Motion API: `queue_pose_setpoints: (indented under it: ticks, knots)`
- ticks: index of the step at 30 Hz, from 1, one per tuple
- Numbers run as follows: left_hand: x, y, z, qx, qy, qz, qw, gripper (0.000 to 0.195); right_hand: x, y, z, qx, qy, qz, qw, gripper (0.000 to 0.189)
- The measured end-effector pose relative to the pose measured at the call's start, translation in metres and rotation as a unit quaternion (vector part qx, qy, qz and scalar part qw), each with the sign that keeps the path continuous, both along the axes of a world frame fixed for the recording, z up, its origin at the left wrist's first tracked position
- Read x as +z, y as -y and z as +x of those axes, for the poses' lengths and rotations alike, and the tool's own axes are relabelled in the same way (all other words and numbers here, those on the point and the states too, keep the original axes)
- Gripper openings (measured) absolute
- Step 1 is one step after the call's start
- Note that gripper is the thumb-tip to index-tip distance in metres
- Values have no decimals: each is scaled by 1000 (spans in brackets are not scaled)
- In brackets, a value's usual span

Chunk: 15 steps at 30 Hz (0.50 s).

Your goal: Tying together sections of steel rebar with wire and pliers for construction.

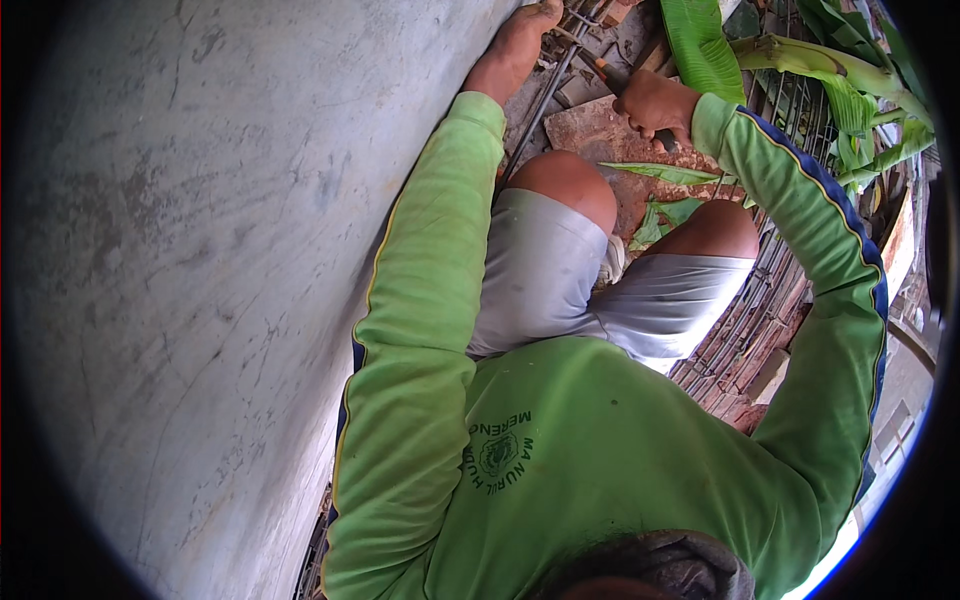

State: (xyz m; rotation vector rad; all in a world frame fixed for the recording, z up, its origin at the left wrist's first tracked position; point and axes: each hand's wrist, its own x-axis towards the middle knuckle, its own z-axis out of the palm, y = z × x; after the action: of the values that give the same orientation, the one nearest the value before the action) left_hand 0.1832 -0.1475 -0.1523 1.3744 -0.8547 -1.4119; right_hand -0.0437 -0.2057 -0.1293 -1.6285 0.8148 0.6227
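Note:
At the top of the head view, my left hand (521, 41) reaches along the wall to a bent steel tie (574, 32) on long reinforcing bars (541, 109). The upper frame edge cuts off part of its fingers, so its grip is unclear. To the right, my right hand (656, 109) is closed around a hand tool with dark, orange-marked handles (613, 77), likely pincers. The tool's head points up and left towards the bars and tie; whether it touches them cannot be told. Below both hands are my bent knees.
A grey plastered wall (202, 247) rises close along my left side. A reddish slab (592, 131) lies in front of my knees. Banana leaves (701, 49) and a thick green stalk (832, 60) lie at the upper right. More thin steel bars (739, 307) run past my right leg.

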Motion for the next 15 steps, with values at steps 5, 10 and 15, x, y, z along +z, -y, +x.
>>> queue_pose_setpoints:
  ticks: [5,10,15]
  knots:
    - [17,4,-11,-31,5,28,999,62,-17,11,-20,-118,34,49,991,13]
    - [14,-2,-4,-8,-5,47,999,62,34,-3,8,-235,-68,119,962,15]
    - [17,-6,0,-16,6,33,999,61,66,-19,28,-209,-155,21,965,18]
